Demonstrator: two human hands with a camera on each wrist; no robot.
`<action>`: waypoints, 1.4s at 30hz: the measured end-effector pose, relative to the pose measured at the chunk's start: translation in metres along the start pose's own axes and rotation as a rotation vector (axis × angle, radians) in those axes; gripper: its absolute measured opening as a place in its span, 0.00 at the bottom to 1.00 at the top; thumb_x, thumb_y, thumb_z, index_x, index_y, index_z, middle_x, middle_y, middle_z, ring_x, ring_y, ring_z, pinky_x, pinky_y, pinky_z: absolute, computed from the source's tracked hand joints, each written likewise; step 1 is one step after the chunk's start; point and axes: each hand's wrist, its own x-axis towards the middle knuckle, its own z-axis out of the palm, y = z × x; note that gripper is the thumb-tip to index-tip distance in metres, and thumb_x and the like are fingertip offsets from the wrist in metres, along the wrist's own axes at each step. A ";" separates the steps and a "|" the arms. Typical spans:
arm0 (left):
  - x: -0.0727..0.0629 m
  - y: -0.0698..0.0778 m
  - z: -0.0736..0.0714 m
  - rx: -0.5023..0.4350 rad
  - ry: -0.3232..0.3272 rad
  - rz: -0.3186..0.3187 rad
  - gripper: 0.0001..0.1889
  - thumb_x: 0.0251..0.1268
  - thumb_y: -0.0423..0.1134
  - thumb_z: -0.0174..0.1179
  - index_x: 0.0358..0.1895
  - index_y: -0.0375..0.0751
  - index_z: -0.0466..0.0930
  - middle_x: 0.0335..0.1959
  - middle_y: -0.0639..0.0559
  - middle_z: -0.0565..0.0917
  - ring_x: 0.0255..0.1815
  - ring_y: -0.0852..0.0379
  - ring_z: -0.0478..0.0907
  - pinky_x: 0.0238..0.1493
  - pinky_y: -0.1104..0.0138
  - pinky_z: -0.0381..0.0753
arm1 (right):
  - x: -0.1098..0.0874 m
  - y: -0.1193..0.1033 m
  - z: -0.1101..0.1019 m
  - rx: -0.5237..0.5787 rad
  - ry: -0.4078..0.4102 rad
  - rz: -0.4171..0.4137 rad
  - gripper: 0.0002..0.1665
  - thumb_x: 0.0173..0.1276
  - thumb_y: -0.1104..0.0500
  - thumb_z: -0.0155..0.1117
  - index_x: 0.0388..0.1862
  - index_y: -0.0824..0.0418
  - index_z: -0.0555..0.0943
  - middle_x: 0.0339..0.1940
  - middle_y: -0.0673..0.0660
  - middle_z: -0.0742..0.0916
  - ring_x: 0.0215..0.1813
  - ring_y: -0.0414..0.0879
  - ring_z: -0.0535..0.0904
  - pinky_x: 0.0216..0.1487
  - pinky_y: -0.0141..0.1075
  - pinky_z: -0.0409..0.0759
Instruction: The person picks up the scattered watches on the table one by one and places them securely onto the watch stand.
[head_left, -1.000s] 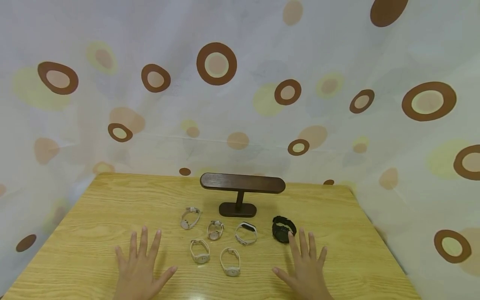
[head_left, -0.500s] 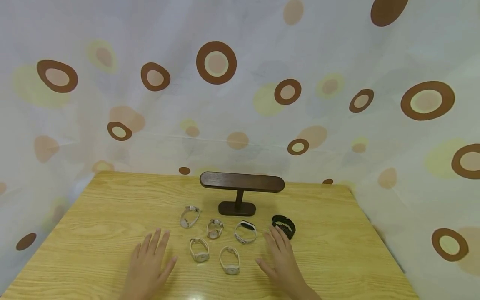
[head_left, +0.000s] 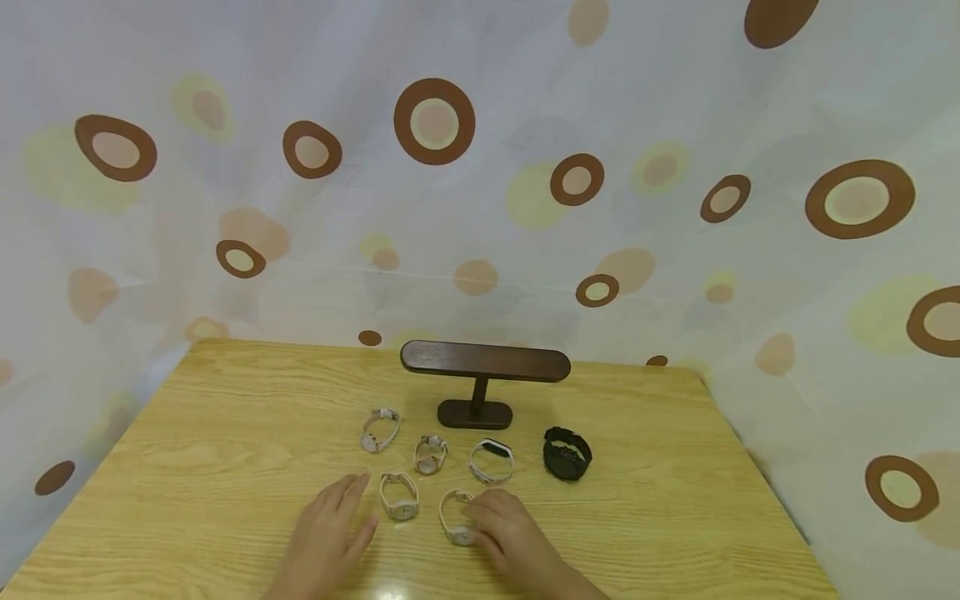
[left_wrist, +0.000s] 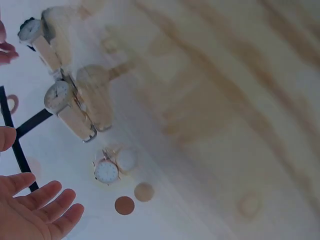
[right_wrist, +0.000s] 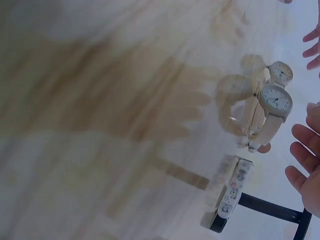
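My right hand hovers at the right side of the front cream-strapped watch. In the head view its fingers overlap that watch's strap; the right wrist view shows a gap between the fingers and the watch. To the left, my left hand has loosely extended fingers and holds nothing. Nearest to it lies another cream-strapped watch. Behind these are a small rose-gold watch, a light-strapped watch and a white fitness band with a dark part.
At the back of the wooden table stands a dark brown T-shaped watch stand. A bulky black watch lies at the right, beyond my right hand. A pale curtain with brown circles hangs behind the table.
From beside the black watch, my right hand has moved left and toward me, to the front cream-strapped watch. My left hand has shifted right. The watches look unmoved.
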 end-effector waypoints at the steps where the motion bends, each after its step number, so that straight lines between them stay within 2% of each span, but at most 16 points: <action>1: 0.001 0.002 0.001 -0.002 -0.001 0.009 0.27 0.49 0.38 0.68 0.54 0.30 0.72 0.46 0.36 0.79 0.47 0.40 0.78 0.42 0.49 0.82 | 0.000 -0.001 0.001 0.011 -0.015 0.010 0.12 0.58 0.64 0.66 0.42 0.61 0.81 0.41 0.50 0.84 0.45 0.42 0.77 0.48 0.39 0.77; 4: 0.002 0.007 0.005 -0.024 -0.018 0.017 0.26 0.49 0.38 0.68 0.53 0.31 0.73 0.46 0.38 0.79 0.47 0.42 0.78 0.44 0.51 0.82 | 0.002 -0.002 0.003 0.016 -0.050 0.039 0.09 0.59 0.63 0.65 0.39 0.58 0.82 0.38 0.48 0.85 0.44 0.39 0.77 0.48 0.37 0.77; 7: 0.004 0.014 0.008 -0.078 -0.071 0.003 0.24 0.51 0.38 0.66 0.52 0.31 0.74 0.46 0.39 0.79 0.47 0.43 0.78 0.45 0.53 0.82 | 0.003 -0.003 0.005 0.023 -0.073 0.057 0.06 0.60 0.63 0.65 0.37 0.56 0.83 0.36 0.46 0.85 0.41 0.38 0.76 0.47 0.35 0.77; 12: 0.007 0.023 0.014 -0.211 -0.203 -0.033 0.20 0.55 0.37 0.64 0.51 0.33 0.75 0.47 0.42 0.79 0.48 0.45 0.78 0.47 0.55 0.82 | 0.005 -0.005 0.008 0.018 -0.102 0.080 0.03 0.60 0.60 0.65 0.34 0.55 0.83 0.32 0.44 0.84 0.37 0.35 0.76 0.45 0.34 0.76; 16: 0.011 0.027 0.018 -0.269 -0.294 -0.026 0.19 0.58 0.38 0.62 0.52 0.34 0.75 0.47 0.44 0.79 0.48 0.47 0.77 0.47 0.56 0.81 | 0.005 -0.006 0.009 0.034 -0.129 0.117 0.03 0.60 0.60 0.64 0.34 0.56 0.83 0.32 0.45 0.85 0.37 0.36 0.76 0.45 0.35 0.77; 19: 0.014 0.031 0.020 -0.265 -0.299 -0.001 0.17 0.58 0.38 0.62 0.50 0.34 0.76 0.47 0.44 0.78 0.48 0.48 0.77 0.48 0.56 0.81 | 0.006 -0.006 0.008 0.057 -0.154 0.148 0.04 0.60 0.62 0.64 0.35 0.57 0.82 0.33 0.46 0.85 0.38 0.36 0.77 0.44 0.36 0.77; 25: 0.018 0.039 0.023 -0.220 -0.256 0.047 0.15 0.56 0.37 0.63 0.46 0.34 0.79 0.46 0.44 0.79 0.47 0.49 0.77 0.48 0.56 0.80 | 0.009 -0.005 0.004 0.121 -0.236 0.237 0.08 0.60 0.64 0.63 0.40 0.60 0.82 0.36 0.48 0.86 0.39 0.36 0.77 0.43 0.32 0.77; 29: 0.023 0.044 0.025 -0.247 -0.260 0.074 0.13 0.57 0.36 0.62 0.44 0.34 0.80 0.43 0.47 0.79 0.45 0.52 0.77 0.47 0.59 0.80 | 0.011 -0.004 0.001 0.186 -0.257 0.292 0.09 0.61 0.66 0.62 0.41 0.61 0.82 0.36 0.50 0.86 0.38 0.35 0.75 0.40 0.28 0.76; 35: 0.033 0.051 0.026 -0.329 -0.341 0.071 0.10 0.59 0.34 0.60 0.44 0.35 0.81 0.43 0.49 0.80 0.45 0.52 0.77 0.48 0.61 0.81 | 0.016 -0.004 -0.004 0.227 -0.263 0.309 0.10 0.62 0.68 0.60 0.43 0.65 0.81 0.39 0.54 0.85 0.41 0.41 0.79 0.42 0.28 0.80; 39: 0.041 0.055 0.027 -0.417 -0.422 0.015 0.09 0.59 0.35 0.60 0.42 0.37 0.81 0.42 0.50 0.83 0.45 0.52 0.78 0.46 0.61 0.81 | 0.019 -0.005 -0.008 0.272 -0.275 0.320 0.10 0.62 0.69 0.59 0.43 0.66 0.79 0.38 0.55 0.85 0.40 0.41 0.79 0.42 0.27 0.80; 42: 0.046 0.058 0.028 -0.529 -0.473 -0.038 0.06 0.59 0.36 0.61 0.37 0.37 0.82 0.37 0.50 0.84 0.42 0.53 0.80 0.42 0.65 0.82 | 0.022 -0.004 -0.011 0.301 -0.277 0.318 0.08 0.64 0.69 0.58 0.42 0.63 0.78 0.38 0.54 0.84 0.41 0.39 0.78 0.42 0.27 0.79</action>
